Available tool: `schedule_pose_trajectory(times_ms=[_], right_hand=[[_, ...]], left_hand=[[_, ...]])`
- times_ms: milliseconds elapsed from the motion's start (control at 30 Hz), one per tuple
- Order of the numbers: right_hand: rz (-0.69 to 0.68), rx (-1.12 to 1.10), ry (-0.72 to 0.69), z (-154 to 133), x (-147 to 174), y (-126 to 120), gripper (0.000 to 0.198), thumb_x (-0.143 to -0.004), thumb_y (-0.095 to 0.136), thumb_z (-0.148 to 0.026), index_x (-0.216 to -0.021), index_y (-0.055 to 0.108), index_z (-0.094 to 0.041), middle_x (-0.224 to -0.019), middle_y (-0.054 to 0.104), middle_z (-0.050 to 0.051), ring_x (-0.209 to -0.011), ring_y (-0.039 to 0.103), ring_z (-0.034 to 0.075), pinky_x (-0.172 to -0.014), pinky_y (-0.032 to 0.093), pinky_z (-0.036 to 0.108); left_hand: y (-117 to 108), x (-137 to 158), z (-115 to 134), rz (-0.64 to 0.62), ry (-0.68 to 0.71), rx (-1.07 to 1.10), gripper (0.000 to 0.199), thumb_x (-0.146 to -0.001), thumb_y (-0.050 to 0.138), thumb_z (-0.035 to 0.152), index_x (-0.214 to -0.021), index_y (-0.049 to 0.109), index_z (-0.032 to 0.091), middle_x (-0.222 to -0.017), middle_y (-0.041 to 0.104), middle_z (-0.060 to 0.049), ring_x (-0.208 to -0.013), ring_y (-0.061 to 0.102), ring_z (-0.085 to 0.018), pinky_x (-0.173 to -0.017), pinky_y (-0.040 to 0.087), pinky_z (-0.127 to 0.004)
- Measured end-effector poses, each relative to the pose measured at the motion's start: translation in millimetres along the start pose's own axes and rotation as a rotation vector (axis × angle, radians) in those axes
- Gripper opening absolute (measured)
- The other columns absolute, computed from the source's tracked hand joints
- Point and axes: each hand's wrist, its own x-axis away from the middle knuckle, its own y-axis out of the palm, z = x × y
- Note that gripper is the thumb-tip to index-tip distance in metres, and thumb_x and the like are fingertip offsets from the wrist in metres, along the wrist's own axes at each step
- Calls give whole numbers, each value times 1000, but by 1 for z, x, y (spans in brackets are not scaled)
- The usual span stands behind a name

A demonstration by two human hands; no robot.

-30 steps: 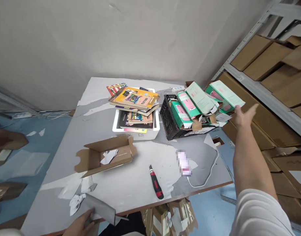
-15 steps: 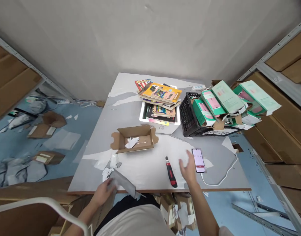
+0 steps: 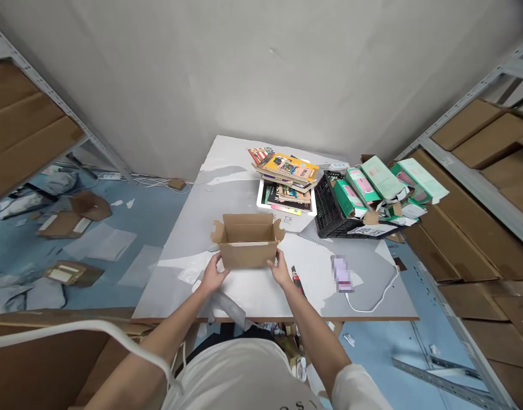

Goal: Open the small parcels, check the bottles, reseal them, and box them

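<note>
An open brown cardboard box is between my two hands, its end flaps spread outward. My left hand grips its lower left corner and my right hand its lower right corner. The front wall faces me, and a thin white strip shows along its top edge. Most of the box's floor is hidden behind that wall. Just right of my right hand lies a red and black utility knife, partly covered by my arm. A crumpled grey plastic mailer lies by my left forearm at the table's front edge.
Behind the box stands a white bin heaped with books. Beside it, a black crate holds green and pink cartons. A phone with a white cable lies at right. A white curved tube crosses the lower left.
Both hands have moved to the cardboard box and taken hold of it. My left hand has let go of the grey mailer. The box's front wall now shows more, and the white scraps inside are out of sight.
</note>
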Motion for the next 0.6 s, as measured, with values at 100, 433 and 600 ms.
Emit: schedule_pose_trajectory(times_ms=[100,433,600], right_hand=[[72,8,-44,9,43,-10,40,-81,54,-32,-118,49,-18,-120,60,12,-106,61,21,-94,49,37],[-33,151,151,13,64,-21,39,-87,47,-36,-119,59,-19,-114,67,10,-103,63,22,-91,50,37],[42,117,222,33,82,-30,44,-84,47,-29,-126,55,-21,-127,61,11,-120,55,22,-100,45,41]], left_hand=[[-4,26,-4,-25,37,114,60,-70,64,35,-126,47,20,-131,52,-14,-117,55,-28,-87,52,-42],[10,28,-13,-116,25,-9,58,-73,59,36,-126,55,13,-111,58,-12,-86,60,-18,-87,51,-40],[0,29,-26,-118,-54,-10,52,-78,47,31,-126,55,11,-119,61,-15,-102,61,-22,-95,47,-40]])
